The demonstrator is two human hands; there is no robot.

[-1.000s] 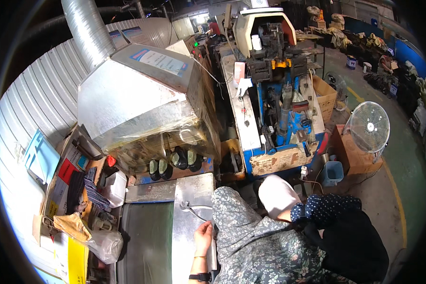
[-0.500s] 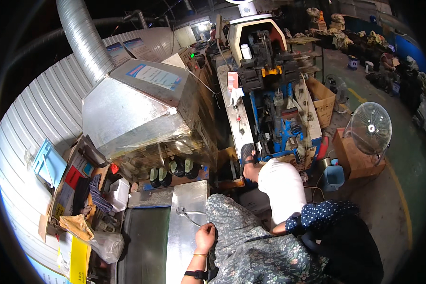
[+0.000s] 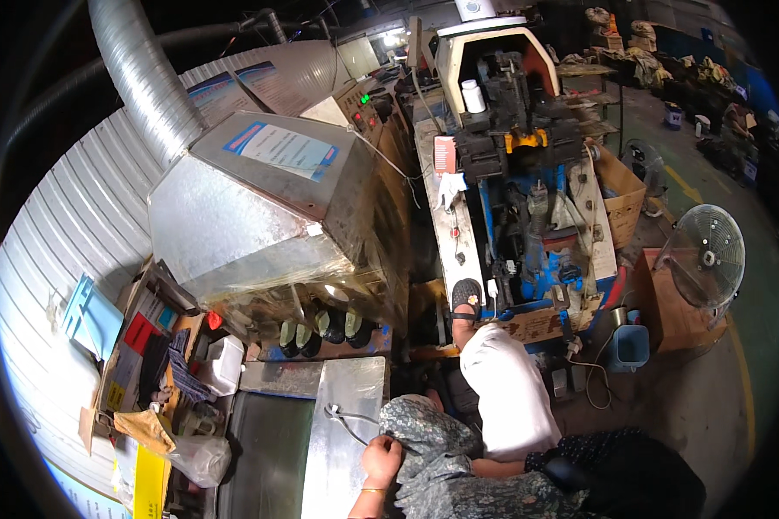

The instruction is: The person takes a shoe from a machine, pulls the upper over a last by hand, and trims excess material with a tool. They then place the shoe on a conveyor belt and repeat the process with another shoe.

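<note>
My left hand (image 3: 381,459) rests near the lower edge beside the floral cloth, with its fingers curled. Just beyond it, pincers (image 3: 333,412) lie on a bare metal sheet (image 3: 347,385), and one long handle runs to the fingers. Whether the fingers grip that handle I cannot tell. The floral cloth (image 3: 428,441) covers the other handle's end. From the dark polka-dot sleeve (image 3: 593,450), my right forearm (image 3: 498,468) reaches across below a white trouser leg (image 3: 511,394). The cloth hides my right hand. A dark sandal (image 3: 466,295) rests against the machine's near edge.
Ahead stands a blue and black machine (image 3: 537,216). A metal hood (image 3: 251,208) is at left, with dark shoes (image 3: 320,333) beneath it. A cluttered box (image 3: 151,329) stands at far left. At right are a bucket (image 3: 629,348) and a fan (image 3: 710,255) on a carton (image 3: 666,303).
The view has shifted, so the scene sits lower and farther right. My right forearm and polka-dot sleeve have moved lower, and more of the white leg shows. The pincers stay on the sheet.
</note>
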